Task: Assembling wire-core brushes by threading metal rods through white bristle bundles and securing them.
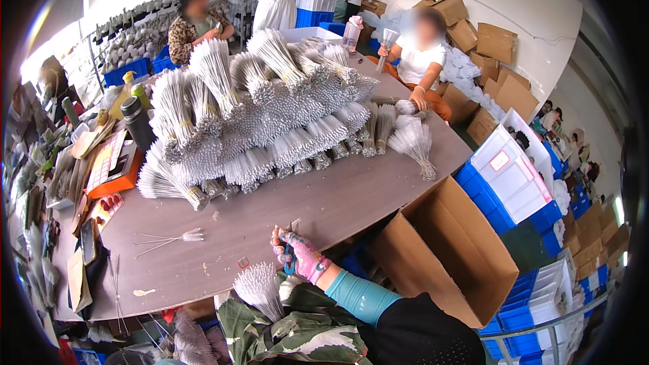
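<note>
My right hand (302, 255), in a pink fingerless glove with a teal sleeve behind it, is closed around a small blue-handled tool (289, 260) above the table's near edge. The fingers cover most of the tool, so its exact kind is hidden. My left hand is not in view. A bundle of thin white-tipped wire stems (259, 289) stands by my lap, just below the right hand, against camouflage-patterned cloth (304, 339). Left of it, a few loose wire stems (177, 237) lie on the brown table (230, 253).
A large pile of bundled white stems (270, 118) covers the table's far half. An open cardboard box (453, 250) stands right of my arm. At left are a dark flask (138, 124), an orange box (116, 174) and a phone (88, 240). A co-worker (422, 57) sits across, holding stems.
</note>
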{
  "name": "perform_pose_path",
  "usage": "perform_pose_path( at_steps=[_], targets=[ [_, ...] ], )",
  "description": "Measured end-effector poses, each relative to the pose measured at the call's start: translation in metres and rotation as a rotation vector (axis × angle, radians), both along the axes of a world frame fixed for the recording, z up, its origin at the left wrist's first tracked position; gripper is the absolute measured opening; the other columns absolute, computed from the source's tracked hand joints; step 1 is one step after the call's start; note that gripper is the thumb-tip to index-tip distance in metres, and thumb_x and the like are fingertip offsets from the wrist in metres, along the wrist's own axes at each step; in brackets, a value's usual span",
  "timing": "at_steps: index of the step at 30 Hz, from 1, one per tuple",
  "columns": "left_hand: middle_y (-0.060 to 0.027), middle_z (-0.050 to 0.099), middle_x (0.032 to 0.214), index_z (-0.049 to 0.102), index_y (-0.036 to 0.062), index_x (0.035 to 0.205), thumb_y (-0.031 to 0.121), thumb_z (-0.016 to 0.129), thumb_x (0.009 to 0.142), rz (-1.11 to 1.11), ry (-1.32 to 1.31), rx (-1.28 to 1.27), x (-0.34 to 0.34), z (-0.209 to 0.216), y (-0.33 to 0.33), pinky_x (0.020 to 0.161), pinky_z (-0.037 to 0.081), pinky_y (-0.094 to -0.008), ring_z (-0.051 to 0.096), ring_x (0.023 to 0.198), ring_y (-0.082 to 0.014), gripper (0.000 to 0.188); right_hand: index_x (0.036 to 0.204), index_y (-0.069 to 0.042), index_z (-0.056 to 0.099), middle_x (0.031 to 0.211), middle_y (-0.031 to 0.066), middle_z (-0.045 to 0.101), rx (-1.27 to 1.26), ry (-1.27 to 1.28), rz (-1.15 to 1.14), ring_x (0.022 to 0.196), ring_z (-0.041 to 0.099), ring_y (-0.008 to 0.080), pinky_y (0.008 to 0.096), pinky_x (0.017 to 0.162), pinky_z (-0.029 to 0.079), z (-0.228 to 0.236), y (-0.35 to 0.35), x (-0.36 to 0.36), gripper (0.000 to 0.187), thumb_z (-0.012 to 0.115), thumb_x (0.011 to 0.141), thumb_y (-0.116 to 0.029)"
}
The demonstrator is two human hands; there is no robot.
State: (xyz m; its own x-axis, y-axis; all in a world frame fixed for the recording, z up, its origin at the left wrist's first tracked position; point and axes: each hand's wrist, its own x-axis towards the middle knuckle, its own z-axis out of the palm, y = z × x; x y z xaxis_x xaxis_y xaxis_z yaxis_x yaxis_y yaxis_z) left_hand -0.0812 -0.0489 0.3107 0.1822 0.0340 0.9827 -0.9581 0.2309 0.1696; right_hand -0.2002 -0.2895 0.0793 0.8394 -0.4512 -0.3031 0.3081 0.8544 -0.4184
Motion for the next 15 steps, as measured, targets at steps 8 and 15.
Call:
perform_pose_path(
  at_steps=[8,15],
  targets=[
    [-0.0131,0.053,0.107,0.054,0.0017,0.109,0.009,0.053,0.083,0.034,0.068,0.060,0.016,-0.022,0.010,0.084,0.041,-0.0335,0.051,0.097,-0.0252,0.028,0.097,-0.010,0.055,0.081,0.0011,0.053,-0.034,-0.026,0.028,0.063,0.048,0.0079,0.0177,0.045,0.034,-0.001,-0.002,0.002,0.015,0.052,0.092,-0.023],
    [-0.0135,0.055,0.103,0.056,-0.0005,0.107,0.007,0.053,0.082,0.071,0.119,0.121,0.023,-0.035,0.016,0.083,0.042,-0.0322,0.053,0.094,-0.0246,0.026,0.097,-0.010,0.055,0.081,0.0004,0.053,-0.008,-0.030,0.031,0.063,0.048,0.0073,0.0177,0.045,0.034,-0.005,-0.001,0.001,0.014,0.052,0.092,-0.022]
  ],
)
